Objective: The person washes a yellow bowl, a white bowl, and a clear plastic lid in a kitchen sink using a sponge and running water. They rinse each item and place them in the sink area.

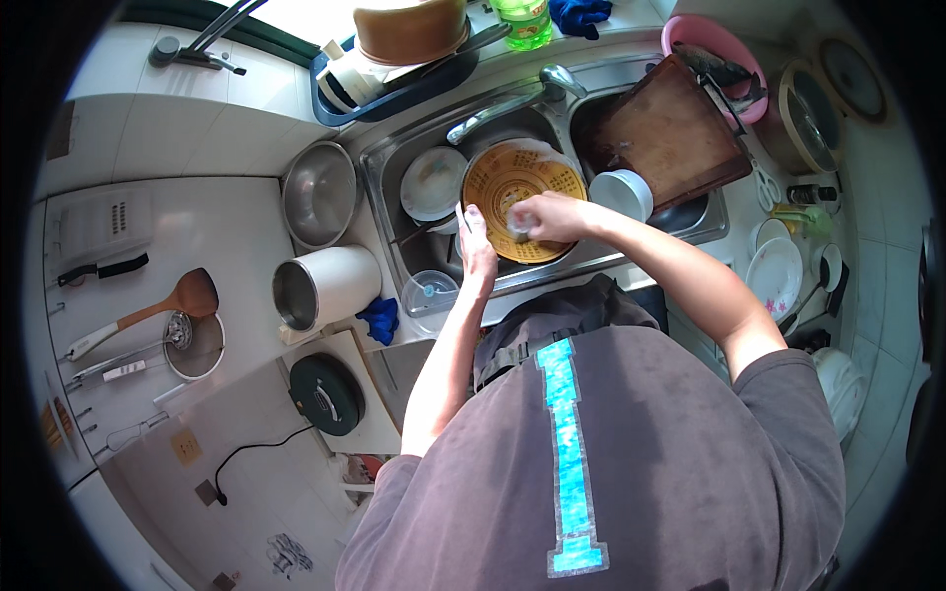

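A yellow patterned basin or large plate [484, 173] is tilted over the left bowl of a steel sink [380, 214], with white suds along its upper rim. My left hand [477, 247] grips its left edge, thumb on the inner side. Pressed to its inside, my right hand [550, 216] is closed around a pale scrubber [521, 221]. Behind it on the left lies a white plate [434, 183] in the sink. Just right of the basin stands a white bowl [622, 194]. The faucet [495, 114] reaches over the left sink bowl; no water stream can be made out.
A wooden cutting board [672, 133] lies across the right sink bowl, near a pink basin [684, 29] holding fish. A steel bowl [319, 193], a white cylindrical pot [347, 284] and a clear plastic container [430, 295] stand left. Dishes, including a white plate [774, 273], are at right.
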{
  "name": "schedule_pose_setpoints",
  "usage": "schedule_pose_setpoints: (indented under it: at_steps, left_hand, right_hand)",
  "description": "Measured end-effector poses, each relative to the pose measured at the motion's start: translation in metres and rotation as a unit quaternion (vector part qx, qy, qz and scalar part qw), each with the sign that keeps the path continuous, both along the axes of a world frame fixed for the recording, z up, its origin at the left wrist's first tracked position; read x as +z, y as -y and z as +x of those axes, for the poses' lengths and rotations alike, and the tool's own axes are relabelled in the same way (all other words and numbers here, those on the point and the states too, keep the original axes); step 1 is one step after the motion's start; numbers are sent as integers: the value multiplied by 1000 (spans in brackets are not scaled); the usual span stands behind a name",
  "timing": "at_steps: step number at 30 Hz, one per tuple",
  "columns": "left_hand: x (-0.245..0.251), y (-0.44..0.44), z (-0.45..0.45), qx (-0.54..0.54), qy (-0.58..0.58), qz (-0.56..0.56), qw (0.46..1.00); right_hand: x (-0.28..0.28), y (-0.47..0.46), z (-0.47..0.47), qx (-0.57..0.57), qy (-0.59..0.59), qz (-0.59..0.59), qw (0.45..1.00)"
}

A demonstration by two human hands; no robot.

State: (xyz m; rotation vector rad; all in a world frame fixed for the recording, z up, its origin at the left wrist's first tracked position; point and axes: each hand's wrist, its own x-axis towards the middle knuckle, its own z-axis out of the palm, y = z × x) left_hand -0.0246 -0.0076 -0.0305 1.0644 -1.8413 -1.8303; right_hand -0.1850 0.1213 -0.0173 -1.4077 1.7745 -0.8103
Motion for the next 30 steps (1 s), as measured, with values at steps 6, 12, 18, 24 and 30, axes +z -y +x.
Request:
schedule_pose_setpoints:
  at_steps: [6, 12, 18, 24, 30]
  left_hand:
    - [10, -15, 2, -48, 48, -65, 996]
    - [-8, -11, 3, -65, -26, 40, 997]
    - [-28, -18, 3, -71, -20, 214, 974]
    - [-26, -36, -39, -139, -34, 319, 937]
    - [-44, 28, -5, -104, 17, 143, 984]
  right_hand:
    - [-7, -3, -20, -322, -174, -44, 930]
    - [-41, -30, -16, -417, -126, -30, 900]
    - [-49, -78, -40, -335, 543, -9, 770]
    - [-20, -118, -67, -366, 434, -19, 823]
    - [1, -149, -67, -478, 62, -112, 869]
